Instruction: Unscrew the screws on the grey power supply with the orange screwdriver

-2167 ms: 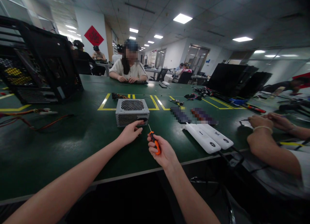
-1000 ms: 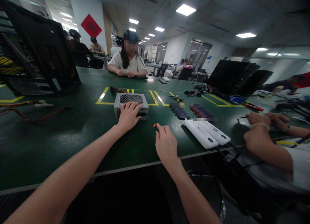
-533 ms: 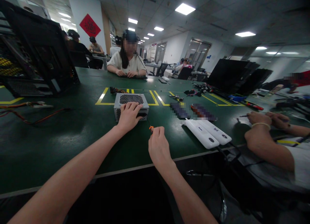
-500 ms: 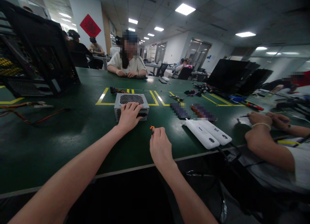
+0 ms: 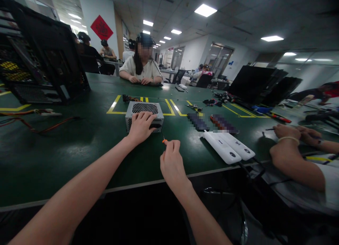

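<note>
A grey metal computer power supply with a perforated fan grille on top sits on the green table. My left hand grips it, with the fingers over its top edge and the palm against the near side. My right hand is closed around a screwdriver with an orange-and-black handle. The thin shaft slants up to the near face of the power supply, by its right side. Where exactly the tip sits is too small to make out. A bundle of cables lies behind the power supply.
An open black computer case stands at the left, loose cables before it. Two white devices lie right of my right hand. Beyond are dark monitors. A co-worker's arms reach in at the right; another person sits opposite.
My right hand and the screwdriver have shifted slightly left, and the shaft stands steeper. The left hand keeps its hold on the power supply. The whole view has moved a little.
</note>
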Action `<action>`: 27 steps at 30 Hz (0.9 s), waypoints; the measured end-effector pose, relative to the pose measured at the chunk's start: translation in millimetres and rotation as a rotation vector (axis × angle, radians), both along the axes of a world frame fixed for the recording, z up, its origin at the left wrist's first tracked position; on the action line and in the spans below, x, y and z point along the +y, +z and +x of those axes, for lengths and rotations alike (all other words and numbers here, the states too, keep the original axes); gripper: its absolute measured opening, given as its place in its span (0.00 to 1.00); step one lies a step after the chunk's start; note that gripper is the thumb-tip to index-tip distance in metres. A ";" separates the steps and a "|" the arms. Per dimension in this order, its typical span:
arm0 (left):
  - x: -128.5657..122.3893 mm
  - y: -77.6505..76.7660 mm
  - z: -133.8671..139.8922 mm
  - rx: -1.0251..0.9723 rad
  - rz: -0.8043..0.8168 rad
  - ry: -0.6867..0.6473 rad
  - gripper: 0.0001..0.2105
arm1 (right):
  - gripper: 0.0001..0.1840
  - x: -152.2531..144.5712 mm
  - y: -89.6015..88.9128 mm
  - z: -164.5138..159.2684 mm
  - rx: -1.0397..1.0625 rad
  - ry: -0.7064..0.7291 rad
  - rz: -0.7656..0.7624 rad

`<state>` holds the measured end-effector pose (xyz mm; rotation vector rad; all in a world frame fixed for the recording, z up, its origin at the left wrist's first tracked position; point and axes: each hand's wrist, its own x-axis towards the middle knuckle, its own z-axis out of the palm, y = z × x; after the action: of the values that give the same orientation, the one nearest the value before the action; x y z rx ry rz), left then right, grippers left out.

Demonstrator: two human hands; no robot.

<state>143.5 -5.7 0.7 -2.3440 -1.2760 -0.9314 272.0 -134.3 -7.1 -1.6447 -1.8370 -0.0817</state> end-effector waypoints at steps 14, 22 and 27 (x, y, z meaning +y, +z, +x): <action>-8.9 1.0 -15.6 -0.006 -0.019 0.030 0.22 | 0.11 -8.5 -6.4 -11.5 0.135 0.056 0.107; -9.6 -0.4 -15.5 0.001 -0.029 0.024 0.22 | 0.13 -9.1 -1.9 -6.3 0.054 -0.031 0.200; -9.8 -1.5 -13.9 -0.011 -0.035 0.024 0.22 | 0.16 -6.2 -3.4 3.4 0.085 -0.093 0.137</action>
<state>129.6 -15.5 -0.8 -2.3475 -1.3316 -0.9238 275.4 -140.4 -10.5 -1.6130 -1.6540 -0.1710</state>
